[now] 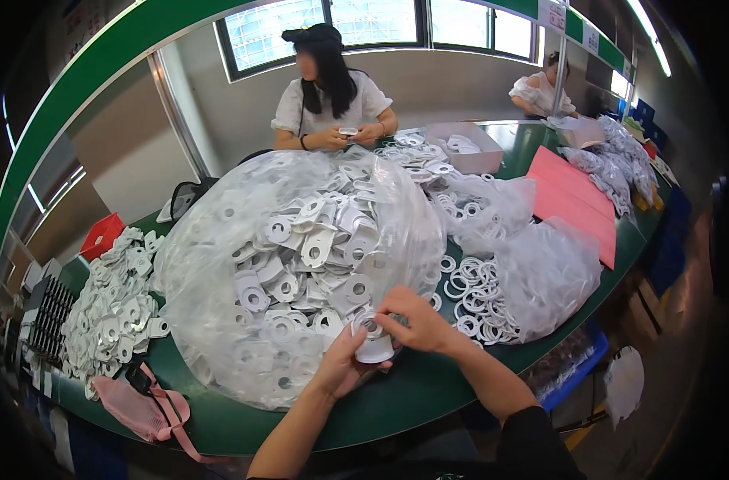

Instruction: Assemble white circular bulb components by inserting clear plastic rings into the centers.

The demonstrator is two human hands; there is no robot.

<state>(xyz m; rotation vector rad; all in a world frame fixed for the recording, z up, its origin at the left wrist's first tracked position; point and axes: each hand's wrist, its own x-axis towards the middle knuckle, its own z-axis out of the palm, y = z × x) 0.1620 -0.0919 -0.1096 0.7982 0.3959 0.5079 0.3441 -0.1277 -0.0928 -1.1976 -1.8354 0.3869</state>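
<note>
Fingers of the left hand (342, 362) curl around a white piece (374, 350), with the thumb pressed on its left side. The piece is held up near the close edge of the green table (436, 396), just in front of a big clear bag (190, 288). The right hand (420, 322) is over the round end of the same piece. Its fingers are bent and close together, but I cannot tell if they pinch anything. Lots of flat white parts (316, 244) with round holes fill the big bag. To its right, thin white rings (478, 292) lie in a heap, touching a smaller clear bag (552, 280). On the left is another pile of white parts (116, 324), with a red tray (102, 237) behind it and a pink bag (136, 408) near its front. A pink sheet (574, 204) lies on the right side. Across the table, a person (332, 100) holds a small white thing (348, 131) in both hands. Another person (544, 94) is far off to the right.
</note>
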